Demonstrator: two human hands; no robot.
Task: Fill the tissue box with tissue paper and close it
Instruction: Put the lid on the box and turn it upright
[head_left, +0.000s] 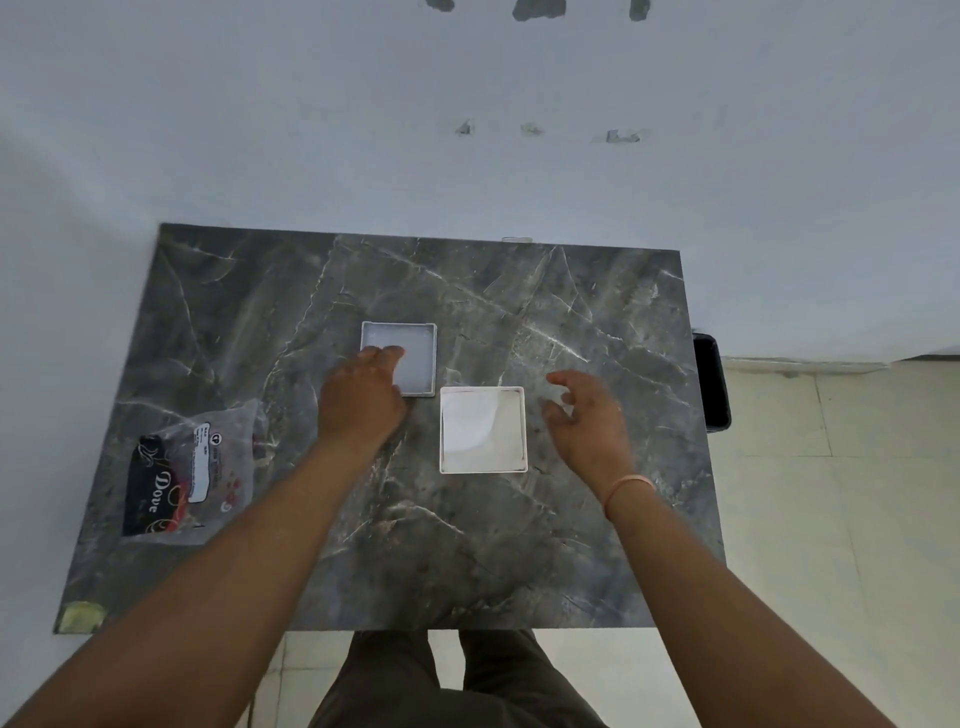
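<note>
A square white tissue box (483, 430) stands open on the dark marble table (467, 551), its inside bare. Its pale lid (410, 353) lies upside down just behind and to the left of it. My left hand (361, 397) rests over the lid's near left corner, fingers on its edge; whether it grips the lid I cannot tell. My right hand (587, 415) hovers just right of the box, fingers spread and curled, holding nothing. A clear plastic pack of tissue paper (189, 478) with a black "Dove" label lies at the table's left side.
The table stands against a pale wall at its far and left edges. A black bin (711, 382) sits on the tiled floor beside the table's right edge. A taped patch (80, 616) marks the near left corner. My legs show below the near edge.
</note>
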